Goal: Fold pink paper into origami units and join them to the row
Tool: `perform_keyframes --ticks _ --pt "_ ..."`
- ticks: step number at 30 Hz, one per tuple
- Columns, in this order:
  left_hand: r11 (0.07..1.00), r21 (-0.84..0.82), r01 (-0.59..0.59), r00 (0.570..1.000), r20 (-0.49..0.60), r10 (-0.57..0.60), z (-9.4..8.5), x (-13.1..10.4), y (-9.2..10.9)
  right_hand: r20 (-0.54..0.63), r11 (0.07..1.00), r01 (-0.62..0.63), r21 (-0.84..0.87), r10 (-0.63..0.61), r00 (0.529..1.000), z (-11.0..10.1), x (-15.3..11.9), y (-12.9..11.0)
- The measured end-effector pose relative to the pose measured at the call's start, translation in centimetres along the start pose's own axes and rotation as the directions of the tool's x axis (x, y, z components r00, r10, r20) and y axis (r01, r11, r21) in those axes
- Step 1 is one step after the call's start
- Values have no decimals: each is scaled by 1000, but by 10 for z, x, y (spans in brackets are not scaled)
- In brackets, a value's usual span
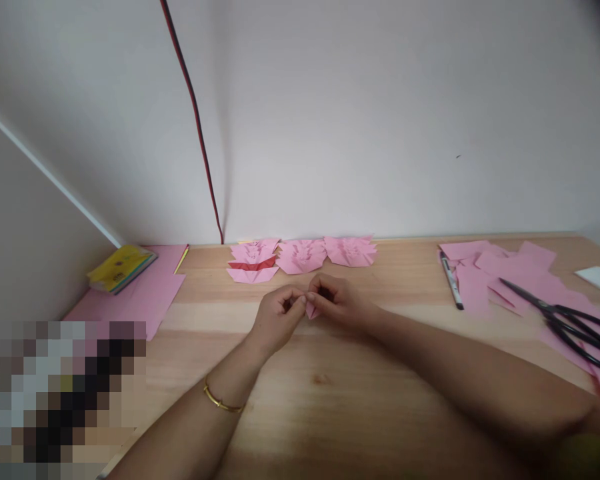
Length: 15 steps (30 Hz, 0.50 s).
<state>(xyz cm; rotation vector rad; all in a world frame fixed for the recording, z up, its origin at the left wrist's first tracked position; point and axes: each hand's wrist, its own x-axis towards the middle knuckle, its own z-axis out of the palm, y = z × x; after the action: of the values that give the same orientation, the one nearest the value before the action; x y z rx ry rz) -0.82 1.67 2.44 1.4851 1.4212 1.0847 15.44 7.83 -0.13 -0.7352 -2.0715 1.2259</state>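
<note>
A small folded piece of pink paper [312, 311] is pinched between my two hands above the middle of the wooden table. My left hand [281, 317] is closed, its thumb and fingertips on the paper's left side. My right hand [341, 301] is closed on the right side of the same piece, thumb against its face. Most of the paper is hidden by my fingers. Just beyond my hands, folded pink paper shapes [303, 257] lie in three overlapping groups along the wall, with one red folded piece [253, 264] in the left group.
Loose pink paper pieces [523, 267], a marker pen [451, 280] and black-handled scissors [573, 320] lie at the right. On the left, a yellow packet [121, 268] rests on pink sheets [165, 293], near a pencil [181, 260]. A red-black cable [195, 110] hangs down the wall.
</note>
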Motion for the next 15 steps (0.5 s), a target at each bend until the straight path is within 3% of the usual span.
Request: perform_keyframes --ticks 15 --pt "999 42 -3 1000 -9 3 0 0 -3 -4 1000 -6 12 6 1000 0 -1 -4"
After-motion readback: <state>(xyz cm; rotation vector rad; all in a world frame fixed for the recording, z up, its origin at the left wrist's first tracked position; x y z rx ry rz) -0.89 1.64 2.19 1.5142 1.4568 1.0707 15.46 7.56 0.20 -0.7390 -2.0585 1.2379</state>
